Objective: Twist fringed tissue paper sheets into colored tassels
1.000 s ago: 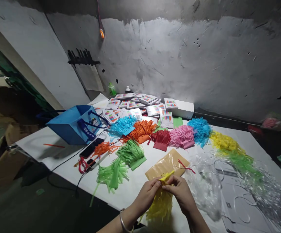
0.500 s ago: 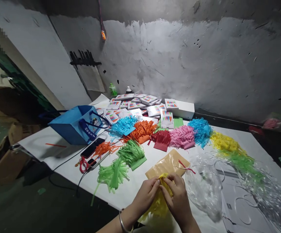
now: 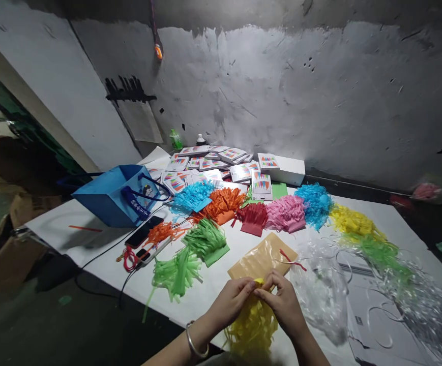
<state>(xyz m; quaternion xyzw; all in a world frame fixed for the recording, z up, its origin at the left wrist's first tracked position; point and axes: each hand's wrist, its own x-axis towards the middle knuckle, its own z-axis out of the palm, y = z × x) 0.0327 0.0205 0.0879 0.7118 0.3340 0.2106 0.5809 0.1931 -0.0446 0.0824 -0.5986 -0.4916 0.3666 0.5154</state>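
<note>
Both my hands pinch the top of a yellow paper tassel over the table's near edge, its cut strips hanging down below my fingers. My left hand, with a silver bangle on the wrist, has thumb and finger closed on the tassel's upper end. Close beside it, my right hand grips the same end, thumb and fingertips pressed together. Just beyond my fingers lies a tan, shiny sheet, with a thin red strip across its right side. Part of the tassel's top is hidden by my fingers.
Fringed tissue bundles, such as green, pink and yellow, cross the white table. Behind them are printed packets. A blue bag and phone are left; clear plastic and silver strands are right.
The yellow tassel's strips now hang fuller and lower below my fingers. My right hand's fingers have shifted their pinch at its top; my left hand stays close against it.
</note>
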